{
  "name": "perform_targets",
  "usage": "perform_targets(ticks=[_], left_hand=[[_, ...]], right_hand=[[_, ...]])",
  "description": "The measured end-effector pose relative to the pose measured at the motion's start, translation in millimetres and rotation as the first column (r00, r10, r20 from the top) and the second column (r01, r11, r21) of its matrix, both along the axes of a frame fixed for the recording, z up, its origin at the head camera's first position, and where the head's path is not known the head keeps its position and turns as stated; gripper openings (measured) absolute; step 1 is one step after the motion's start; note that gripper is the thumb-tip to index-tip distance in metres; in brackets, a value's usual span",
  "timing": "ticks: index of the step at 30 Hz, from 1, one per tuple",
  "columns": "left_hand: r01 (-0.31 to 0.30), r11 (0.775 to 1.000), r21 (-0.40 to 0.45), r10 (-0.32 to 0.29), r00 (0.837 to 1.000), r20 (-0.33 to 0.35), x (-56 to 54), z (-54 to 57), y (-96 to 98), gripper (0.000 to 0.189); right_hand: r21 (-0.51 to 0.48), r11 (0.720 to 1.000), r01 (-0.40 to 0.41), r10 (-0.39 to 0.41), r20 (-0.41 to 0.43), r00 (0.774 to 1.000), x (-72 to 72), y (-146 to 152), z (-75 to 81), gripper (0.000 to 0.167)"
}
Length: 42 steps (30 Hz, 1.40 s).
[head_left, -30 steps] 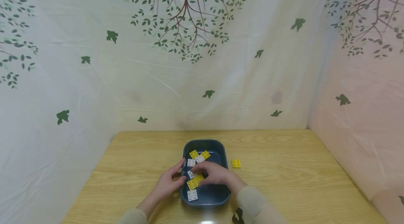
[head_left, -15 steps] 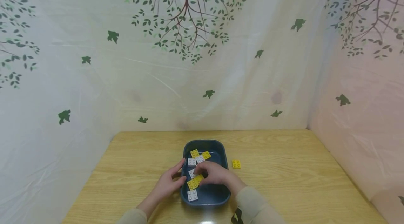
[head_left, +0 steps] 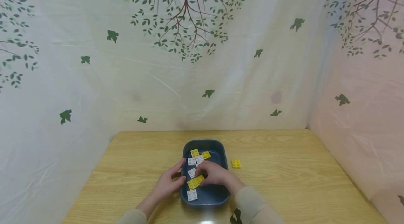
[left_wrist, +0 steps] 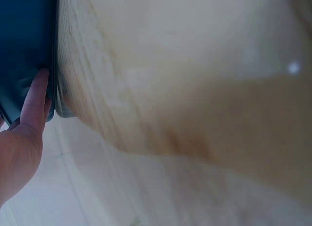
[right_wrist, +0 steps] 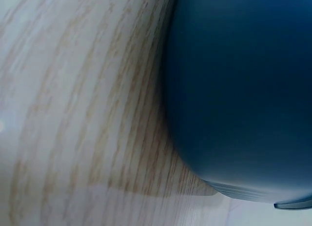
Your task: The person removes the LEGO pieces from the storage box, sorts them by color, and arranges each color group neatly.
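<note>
A dark blue bin [head_left: 206, 201] holds several yellow and white studded toy bricks. My left hand [head_left: 168, 181] rests against the bin's left side, thumb and fingers spread at the rim. In the left wrist view a straight finger [left_wrist: 35, 101] lies along the bin wall. My right hand [head_left: 216, 174] reaches in over the right rim and pinches a yellow toy brick [head_left: 200, 180], its thumb at the right end. That brick abuts another yellow toy brick [head_left: 192, 184]. A white brick [head_left: 192, 172] lies just beyond, partly covered by the fingers. The right wrist view shows no hand.
Another white brick [head_left: 192, 195] lies nearest me in the bin; yellow bricks [head_left: 206, 155] and white ones lie at its far end. A yellow brick [head_left: 236, 163] sits outside, right of the bin, on the wooden table [head_left: 284, 168]. Printed curtains enclose the table.
My right index finger has drawn in toward the thumb, uncovering more of the white brick. The left hand and the bin stay in place.
</note>
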State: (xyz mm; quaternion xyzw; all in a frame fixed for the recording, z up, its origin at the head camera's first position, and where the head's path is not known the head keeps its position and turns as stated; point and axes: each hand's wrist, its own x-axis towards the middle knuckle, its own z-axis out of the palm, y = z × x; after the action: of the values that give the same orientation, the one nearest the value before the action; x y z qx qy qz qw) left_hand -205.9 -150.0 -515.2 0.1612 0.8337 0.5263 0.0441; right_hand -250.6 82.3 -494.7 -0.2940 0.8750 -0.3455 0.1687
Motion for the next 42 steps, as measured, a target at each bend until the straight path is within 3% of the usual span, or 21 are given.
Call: perform_targets(ticks=[18, 27, 42], left_hand=[[0.007, 1.0, 0.0, -0.007, 0.999, 0.033, -0.1, 1.2, 0.4, 0.064], [0.001, 1.0, 0.0, -0.001, 1.0, 0.014, -1.7, 0.9, -0.5, 0.064], [-0.002, 0.999, 0.053, -0.001, 0.999, 0.053, -4.7, 5.4, 3.9, 0.065]], right_hand=[[0.092, 0.996, 0.002, 0.002, -0.04, 0.999, 3.6, -2, 0.4, 0.032], [0.125, 0.992, -0.025, 0.034, -0.072, 0.997, 1.6, -3, -1.5, 0.032], [0.093, 0.995, -0.041, 0.05, -0.091, 0.995, -6.5, 0, -0.3, 0.029]])
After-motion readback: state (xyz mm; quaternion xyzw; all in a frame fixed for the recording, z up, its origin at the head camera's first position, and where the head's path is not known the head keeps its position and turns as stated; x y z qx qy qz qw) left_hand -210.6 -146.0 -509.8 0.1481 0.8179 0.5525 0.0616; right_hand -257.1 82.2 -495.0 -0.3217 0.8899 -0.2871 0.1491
